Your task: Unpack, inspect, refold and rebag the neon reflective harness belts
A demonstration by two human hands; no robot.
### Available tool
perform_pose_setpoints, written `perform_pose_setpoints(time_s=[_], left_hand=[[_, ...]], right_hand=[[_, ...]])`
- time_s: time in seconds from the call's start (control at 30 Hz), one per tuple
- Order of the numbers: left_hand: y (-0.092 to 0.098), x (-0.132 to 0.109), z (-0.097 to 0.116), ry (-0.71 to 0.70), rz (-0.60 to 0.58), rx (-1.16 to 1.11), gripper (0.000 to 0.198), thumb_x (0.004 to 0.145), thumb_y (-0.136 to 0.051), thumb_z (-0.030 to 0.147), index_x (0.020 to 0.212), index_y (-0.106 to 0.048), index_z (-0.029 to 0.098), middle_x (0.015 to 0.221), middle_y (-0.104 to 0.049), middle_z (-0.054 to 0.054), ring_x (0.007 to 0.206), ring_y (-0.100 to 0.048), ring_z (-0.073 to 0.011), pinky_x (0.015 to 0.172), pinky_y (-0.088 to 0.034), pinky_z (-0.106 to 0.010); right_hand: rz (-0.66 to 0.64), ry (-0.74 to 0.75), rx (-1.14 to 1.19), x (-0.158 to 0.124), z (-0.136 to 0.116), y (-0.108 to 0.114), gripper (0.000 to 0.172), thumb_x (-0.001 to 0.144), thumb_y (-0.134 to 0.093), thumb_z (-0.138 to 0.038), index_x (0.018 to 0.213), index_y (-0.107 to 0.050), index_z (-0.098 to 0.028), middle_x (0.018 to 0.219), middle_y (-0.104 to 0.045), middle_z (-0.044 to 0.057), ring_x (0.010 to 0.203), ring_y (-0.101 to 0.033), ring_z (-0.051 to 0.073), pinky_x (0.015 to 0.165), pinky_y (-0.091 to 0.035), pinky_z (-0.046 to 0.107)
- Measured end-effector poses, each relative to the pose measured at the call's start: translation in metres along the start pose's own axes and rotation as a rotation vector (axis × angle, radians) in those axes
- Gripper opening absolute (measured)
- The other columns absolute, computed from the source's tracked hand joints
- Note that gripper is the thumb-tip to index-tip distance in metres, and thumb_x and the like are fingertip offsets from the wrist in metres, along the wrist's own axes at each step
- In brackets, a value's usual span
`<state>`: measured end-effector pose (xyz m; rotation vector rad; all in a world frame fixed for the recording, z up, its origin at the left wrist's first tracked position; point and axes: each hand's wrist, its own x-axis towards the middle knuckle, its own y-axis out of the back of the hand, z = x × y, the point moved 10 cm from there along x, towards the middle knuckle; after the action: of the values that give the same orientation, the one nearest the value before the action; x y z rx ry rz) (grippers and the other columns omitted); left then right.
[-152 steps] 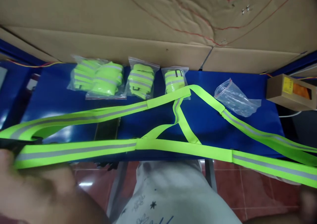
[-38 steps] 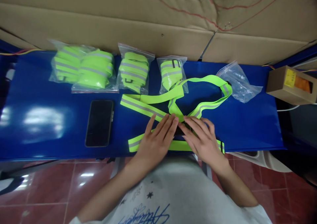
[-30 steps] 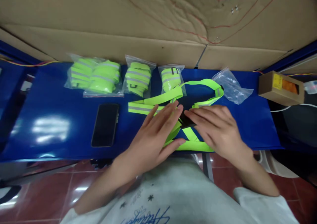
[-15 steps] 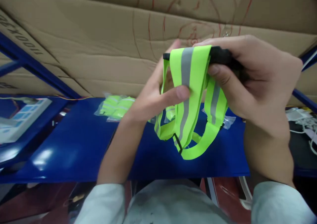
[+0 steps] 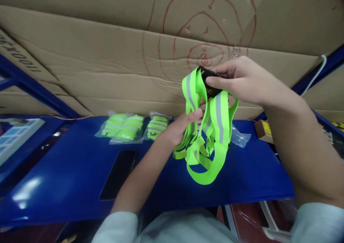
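A neon yellow-green reflective harness (image 5: 219,119) with grey stripes hangs in loops above the blue table (image 5: 75,167). My right hand (image 5: 239,78) pinches its black buckle part at the top, thumb in front. Lower down on the left, my left hand (image 5: 185,126) is closed around several of the straps, its thumb across them; its other fingers are mostly hidden behind. The bottom loop of the strap dangles free over the table.
Two clear bags of folded neon straps, a larger one (image 5: 123,126) and a smaller one (image 5: 157,126), lie at the table's back. A black phone (image 5: 118,175) lies left of my forearm. Behind the harness is an crumpled clear bag (image 5: 240,137); a small carton (image 5: 264,131) stands right. Cardboard (image 5: 113,56) walls the back.
The harness has swung lower and its straps have spread into separate loops. My right hand has shifted left with the black part. The view has also shifted, showing the phone and carton.
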<state>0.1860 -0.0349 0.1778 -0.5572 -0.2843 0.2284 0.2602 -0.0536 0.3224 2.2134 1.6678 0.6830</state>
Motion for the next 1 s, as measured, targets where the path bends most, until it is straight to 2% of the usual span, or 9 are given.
perform_pose_setpoints(time_s=[0.17,0.27,0.4,0.5,0.63,0.7,0.8,0.9,1.0], left_hand=[[-0.004,0.004,-0.034,0.137,0.041,0.033,0.059,0.066,-0.095,0.028,0.119,-0.075,0.016,0.121,-0.078,-0.011,0.115,-0.073,-0.0304,0.1,-0.059,-0.043],[-0.002,0.003,-0.054,0.228,0.076,0.013,0.063,0.062,-0.097,0.026,0.12,-0.075,0.015,0.122,-0.077,-0.012,0.109,-0.075,-0.0294,0.096,-0.061,-0.043],[-0.003,-0.001,-0.087,0.369,0.074,-0.125,0.058,0.057,-0.1,0.03,0.108,-0.079,0.014,0.107,-0.08,-0.01,0.092,-0.076,-0.0243,0.087,-0.061,-0.037],[-0.003,-0.009,-0.111,0.445,0.096,-0.183,0.052,0.052,-0.1,0.026,0.099,-0.079,0.013,0.09,-0.079,-0.006,0.077,-0.073,-0.0189,0.077,-0.061,-0.032],[0.002,-0.042,-0.143,0.566,0.127,-0.197,0.049,0.051,-0.098,0.026,0.092,-0.076,0.012,0.077,-0.075,-0.005,0.065,-0.069,-0.0178,0.064,-0.058,-0.03],[0.013,-0.067,-0.157,0.652,0.188,-0.172,0.052,0.05,-0.097,0.028,0.093,-0.074,0.012,0.076,-0.074,-0.005,0.063,-0.068,-0.018,0.061,-0.057,-0.029],[0.031,-0.102,-0.168,0.765,0.248,-0.111,0.062,0.047,-0.098,0.028,0.102,-0.072,0.015,0.08,-0.074,-0.002,0.066,-0.066,-0.0162,0.061,-0.055,-0.027],[0.036,-0.123,-0.175,0.904,0.18,-0.036,0.068,0.048,-0.096,0.035,0.108,-0.07,0.017,0.083,-0.073,-0.001,0.068,-0.065,-0.0165,0.062,-0.054,-0.028],[0.034,-0.129,-0.179,0.99,-0.021,0.163,0.074,0.053,-0.096,0.045,0.114,-0.068,0.017,0.095,-0.074,-0.004,0.085,-0.07,-0.0232,0.074,-0.057,-0.033]], right_hand=[[-0.056,-0.018,-0.057,0.007,0.029,-0.008,0.018,0.095,-0.072,-0.03,0.084,-0.074,-0.015,0.065,-0.065,-0.002,0.058,-0.058,0.009,0.051,-0.043,0.02],[-0.05,-0.082,0.076,0.005,0.052,-0.008,0.02,0.09,-0.077,-0.039,0.086,-0.075,-0.019,0.071,-0.071,0.0,0.062,-0.064,0.013,0.051,-0.048,0.022],[-0.134,-0.281,0.305,-0.001,0.097,-0.018,0.029,0.079,-0.085,-0.045,0.092,-0.078,-0.021,0.081,-0.077,0.004,0.072,-0.072,0.019,0.061,-0.058,0.029],[-0.198,-0.393,0.359,-0.009,0.128,-0.023,0.033,0.075,-0.088,-0.046,0.092,-0.079,-0.02,0.085,-0.079,0.006,0.073,-0.074,0.021,0.064,-0.061,0.032],[-0.206,-0.486,0.287,-0.027,0.171,-0.021,0.038,0.072,-0.09,-0.049,0.091,-0.078,-0.019,0.088,-0.079,0.005,0.07,-0.072,0.017,0.06,-0.056,0.027],[-0.223,-0.504,0.266,-0.041,0.189,-0.024,0.038,0.073,-0.09,-0.051,0.09,-0.076,-0.019,0.087,-0.078,0.004,0.07,-0.07,0.016,0.059,-0.052,0.024],[-0.288,-0.51,0.292,-0.066,0.209,-0.039,0.037,0.08,-0.083,-0.055,0.088,-0.072,-0.021,0.084,-0.077,0.003,0.078,-0.072,0.018,0.069,-0.054,0.028],[-0.324,-0.481,0.263,-0.087,0.224,-0.056,0.037,0.088,-0.073,-0.057,0.091,-0.068,-0.021,0.081,-0.073,0.002,0.08,-0.07,0.019,0.074,-0.054,0.031],[-0.289,-0.424,0.064,-0.104,0.239,-0.064,0.037,0.092,-0.064,-0.056,0.086,-0.061,-0.02,0.073,-0.062,-0.002,0.067,-0.057,0.014,0.062,-0.043,0.026]])
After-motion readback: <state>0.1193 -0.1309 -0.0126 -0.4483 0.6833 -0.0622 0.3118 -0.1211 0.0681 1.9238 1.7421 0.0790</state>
